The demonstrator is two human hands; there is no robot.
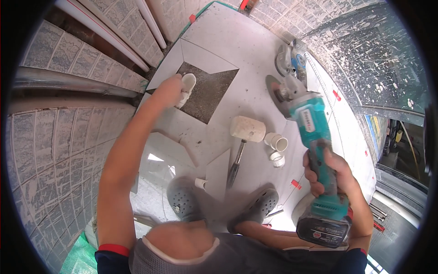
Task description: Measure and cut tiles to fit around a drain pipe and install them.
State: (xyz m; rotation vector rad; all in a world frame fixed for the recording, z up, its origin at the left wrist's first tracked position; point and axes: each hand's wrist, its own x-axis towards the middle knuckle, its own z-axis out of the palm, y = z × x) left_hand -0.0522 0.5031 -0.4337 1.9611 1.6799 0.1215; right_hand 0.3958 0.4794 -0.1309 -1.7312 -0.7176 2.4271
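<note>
My left hand [169, 91] grips a white plastic pipe piece [188, 86] in the left part of a square cutout [210, 100] of bare grey, gritty bed among white floor tiles. My right hand [326, 171] is closed around the handle of a teal cordless angle grinder [308, 125] with a dark battery, held up with its disc [276, 91] toward the upper left. Between my hands, a white-headed mallet [247, 128] lies on the tiles beside short white pipe fittings [276, 141].
Brick-patterned walls with pipes [114, 39] rise at the left and back. Another grinder [285, 59] lies at the back right, with red tile clips [295, 183] nearby. Cut tile pieces [216, 169] lie near my feet. A speckled glass panel [374, 59] borders the right.
</note>
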